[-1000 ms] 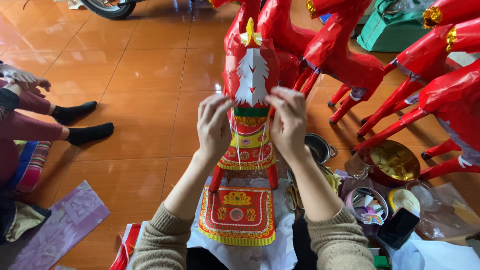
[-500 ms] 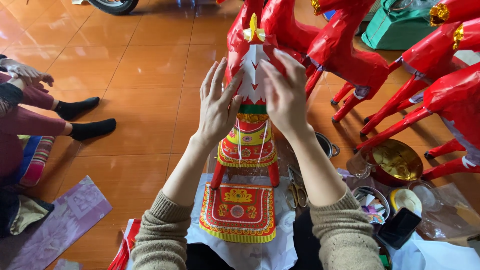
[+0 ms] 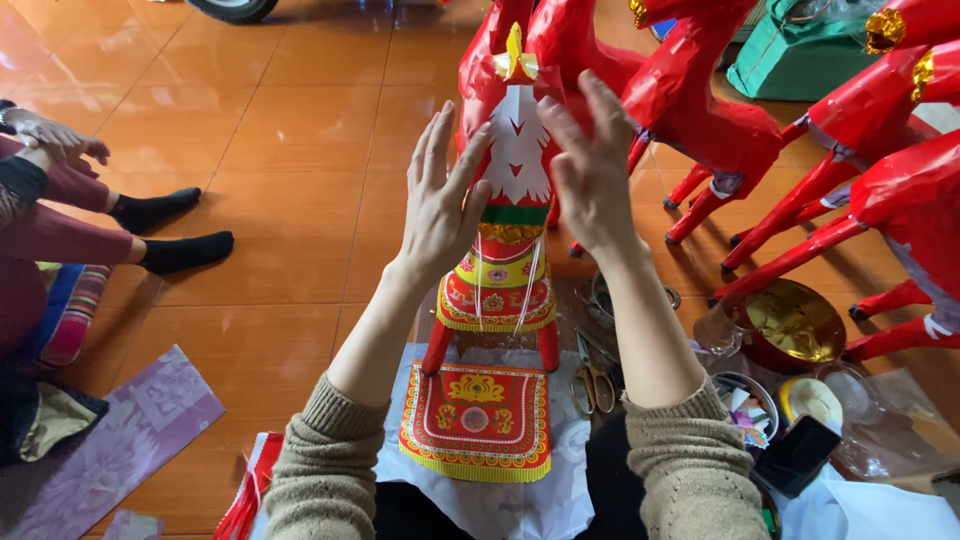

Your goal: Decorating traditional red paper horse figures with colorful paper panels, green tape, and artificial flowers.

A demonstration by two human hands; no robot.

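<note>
At the left edge of the tiled floor [image 3: 300, 130] another person sits with legs stretched out, black socks [image 3: 170, 232] pointing right, one of their hands [image 3: 50, 135] resting above; a purple patterned paper sheet [image 3: 120, 430] lies near the bottom left corner.

The left hand [image 3: 440, 200] is raised with the palm toward the red paper horse [image 3: 510, 190], fingers spread apart and straight, closed on nothing; the fingertips sit just beside the left side of the horse's white fringed chest piece [image 3: 518, 150] — whether they touch it I cannot tell. The horse stands upright at the middle of the floor, directly in front of the person, with a yellow crest on its head and a banded red, green and yellow collar lower down; below it a red embroidered-looking cloth panel [image 3: 478, 420] with yellow fringe lies on white paper [image 3: 520, 500].

The right hand [image 3: 590, 170] is lifted on the horse's right side, fingers loosely apart and slightly curled, gripping nothing.

Scissors [image 3: 592, 375] lie just right of the panel; further right stand more red paper horses [image 3: 850, 150], a bowl of gold foil [image 3: 795, 320], a tape roll [image 3: 810, 398] and a dark phone [image 3: 797, 455] — all toward the right edge.
</note>
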